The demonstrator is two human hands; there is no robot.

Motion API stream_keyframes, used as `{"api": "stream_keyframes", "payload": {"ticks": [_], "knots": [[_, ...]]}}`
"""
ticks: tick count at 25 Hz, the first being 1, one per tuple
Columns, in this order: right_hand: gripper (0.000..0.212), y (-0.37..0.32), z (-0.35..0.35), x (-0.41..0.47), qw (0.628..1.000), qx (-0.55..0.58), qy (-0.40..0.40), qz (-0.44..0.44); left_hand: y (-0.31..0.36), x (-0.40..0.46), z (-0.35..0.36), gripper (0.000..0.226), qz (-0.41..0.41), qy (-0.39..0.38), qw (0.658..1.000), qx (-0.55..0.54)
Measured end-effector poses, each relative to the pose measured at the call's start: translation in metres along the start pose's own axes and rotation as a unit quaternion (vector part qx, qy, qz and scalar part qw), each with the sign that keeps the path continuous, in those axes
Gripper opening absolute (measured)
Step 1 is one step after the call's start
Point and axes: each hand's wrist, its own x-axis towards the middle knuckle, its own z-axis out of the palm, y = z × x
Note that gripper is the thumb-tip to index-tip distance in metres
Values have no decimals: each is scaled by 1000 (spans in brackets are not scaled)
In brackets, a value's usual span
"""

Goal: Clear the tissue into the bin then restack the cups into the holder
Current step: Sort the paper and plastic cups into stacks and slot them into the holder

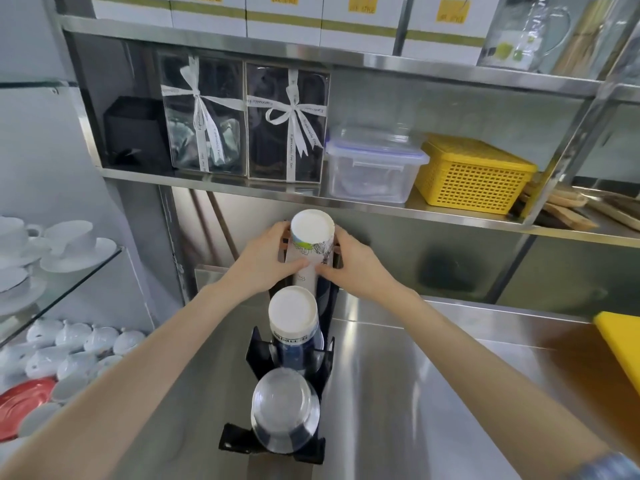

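Note:
A black cup holder stands on the steel counter and carries three upside-down stacks. At the far end is a stack of white printed paper cups. My left hand grips its left side and my right hand its right side, thumbs meeting on the front. In the middle slot sits a stack of paper cups with a dark blue band. Nearest me is a stack of clear plastic cups. No tissue and no bin are in view.
A steel shelf overhangs just behind the far stack, holding gift boxes, a clear tub and a yellow basket. Glass shelves with white crockery are at left. A yellow board lies at right.

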Motion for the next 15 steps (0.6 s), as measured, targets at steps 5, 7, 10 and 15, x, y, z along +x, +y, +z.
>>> {"api": "stream_keyframes", "payload": {"ticks": [5, 7, 10, 15], "knots": [[51, -4, -2, -13, 991, -86, 69, -77, 6, -6, -7, 65, 36, 44, 998, -13], [55, -4, -1, -14, 989, -127, 33, -70, 8, -9, -8, 58, 60, 41, 997, 29], [64, -6, -2, -14, 983, -176, 2, -54, 12, -12, -12, 57, 63, 18, 993, 98], [69, -15, -18, -38, 968, -250, 8, -26, 32, -27, -18, 68, 19, -46, 966, 254]]}}
